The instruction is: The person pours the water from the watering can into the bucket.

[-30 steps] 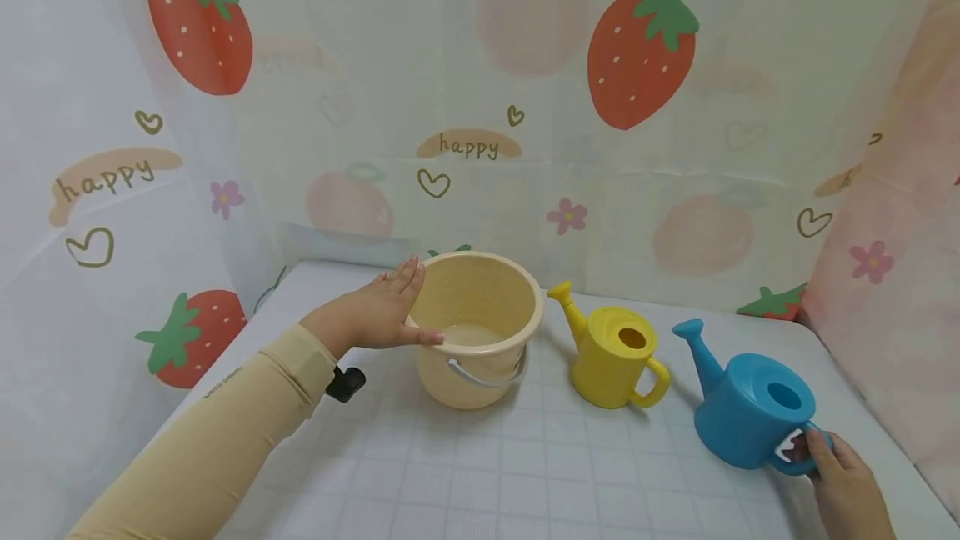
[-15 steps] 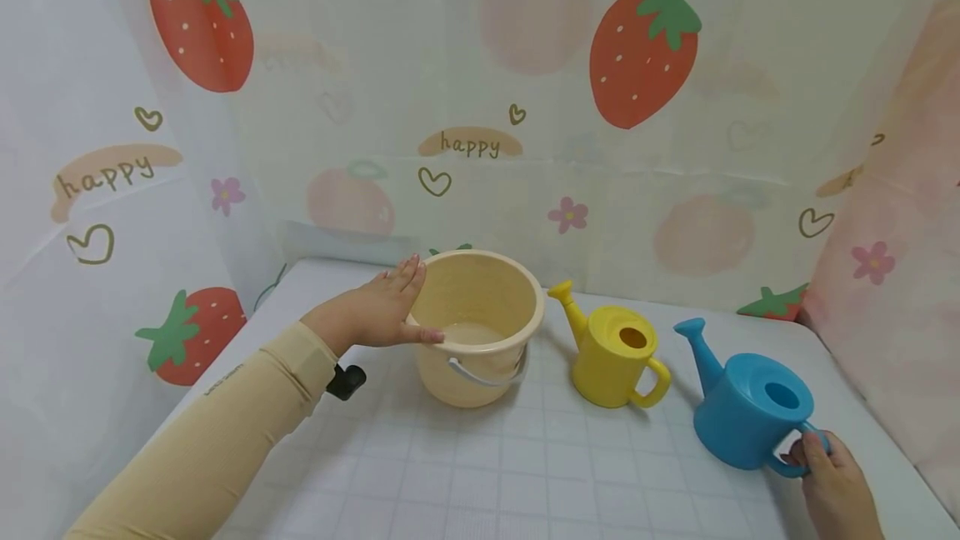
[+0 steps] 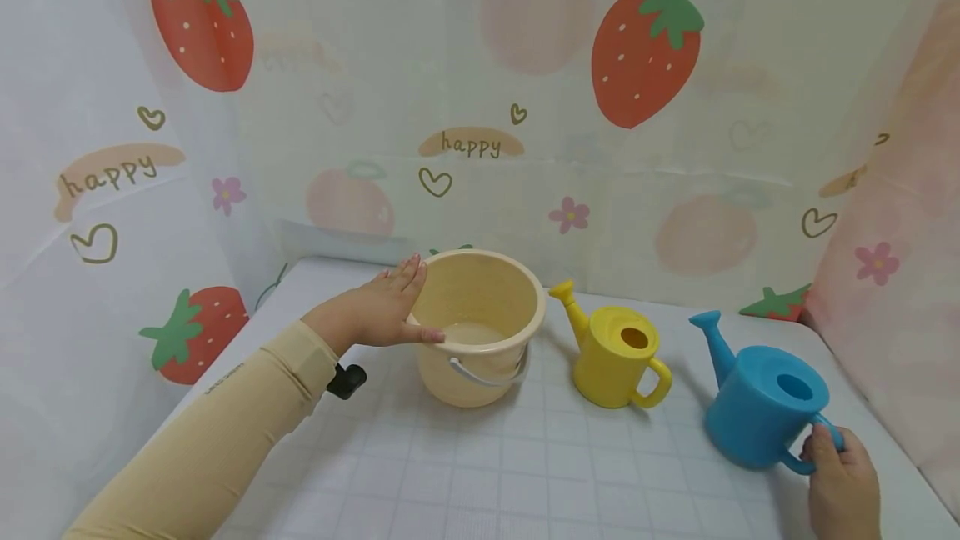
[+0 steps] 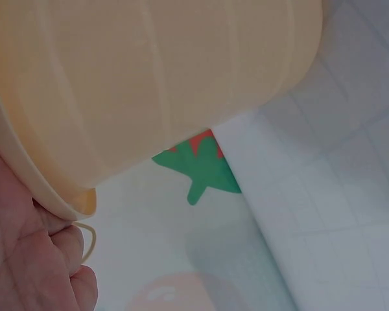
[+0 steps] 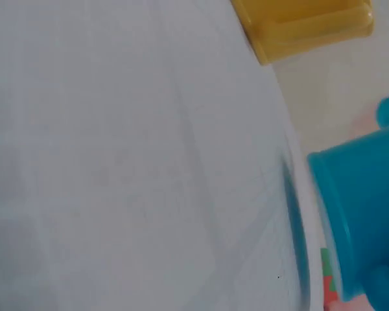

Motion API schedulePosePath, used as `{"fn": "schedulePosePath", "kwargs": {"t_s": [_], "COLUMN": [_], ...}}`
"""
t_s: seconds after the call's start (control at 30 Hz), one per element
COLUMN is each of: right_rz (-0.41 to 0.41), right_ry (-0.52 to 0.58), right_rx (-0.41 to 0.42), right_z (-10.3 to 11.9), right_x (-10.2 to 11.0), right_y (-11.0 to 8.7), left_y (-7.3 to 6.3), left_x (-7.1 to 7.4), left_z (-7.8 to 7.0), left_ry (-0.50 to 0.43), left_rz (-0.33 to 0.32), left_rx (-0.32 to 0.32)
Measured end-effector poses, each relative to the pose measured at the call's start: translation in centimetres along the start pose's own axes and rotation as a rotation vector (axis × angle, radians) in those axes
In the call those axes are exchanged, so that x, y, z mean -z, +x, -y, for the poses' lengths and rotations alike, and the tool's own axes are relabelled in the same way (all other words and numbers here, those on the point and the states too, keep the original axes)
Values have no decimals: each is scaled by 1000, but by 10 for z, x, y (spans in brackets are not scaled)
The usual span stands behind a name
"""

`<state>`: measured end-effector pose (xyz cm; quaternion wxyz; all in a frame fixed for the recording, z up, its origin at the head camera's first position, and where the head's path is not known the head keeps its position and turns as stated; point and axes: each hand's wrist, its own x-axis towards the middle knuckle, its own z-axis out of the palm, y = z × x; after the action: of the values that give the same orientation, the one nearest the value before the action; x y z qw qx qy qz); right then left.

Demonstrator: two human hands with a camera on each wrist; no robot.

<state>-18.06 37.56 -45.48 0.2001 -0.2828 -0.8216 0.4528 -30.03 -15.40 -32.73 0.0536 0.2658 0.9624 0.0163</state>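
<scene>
On the white table (image 3: 525,473), an upright cream bucket (image 3: 463,377), with a blue watering can (image 3: 761,411) at the right.
The bucket's mouth faces up; the blue can's long axis slants from its upper-left spout to its lower-right handle. The yellow watering can (image 3: 611,369), between them, points likewise. The right wrist view cuts off both cans. The left hand (image 3: 375,308), fingers straight, thumb spread, touches the bucket's rim; the right hand (image 3: 843,477) clamps the blue handle.
</scene>
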Motion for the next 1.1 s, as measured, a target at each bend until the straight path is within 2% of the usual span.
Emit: {"fn": "schedulePosePath", "kwargs": {"t_s": [0.3,0.47,0.63,0.7,0.77,1.0,1.1], "right_rz": [-65,-72,-118,-124,-123,-118,-130], "right_ry": [58,155,292,312,365,247,299], "right_rx": [14,14,86,111,99,48,80], "right_z": [17,26,35,39,43,63,71], "right_x": [3,2,1,1,3,10,12], "right_y": [-3,-4,-4,-4,-4,-10,-14], "left_y": [0,0,1,1,1,1,1], "left_x": [1,0,-1,-1,-2,-2,-2], "left_z": [0,0,0,0,1,1,2], "left_ry": [-5,-5,-8,-6,-5,-1,-2], "left_rz": [-2,-5,-2,0,-3,-10,-7], "left_rx": [-2,6,9,10,7,7,6]}}
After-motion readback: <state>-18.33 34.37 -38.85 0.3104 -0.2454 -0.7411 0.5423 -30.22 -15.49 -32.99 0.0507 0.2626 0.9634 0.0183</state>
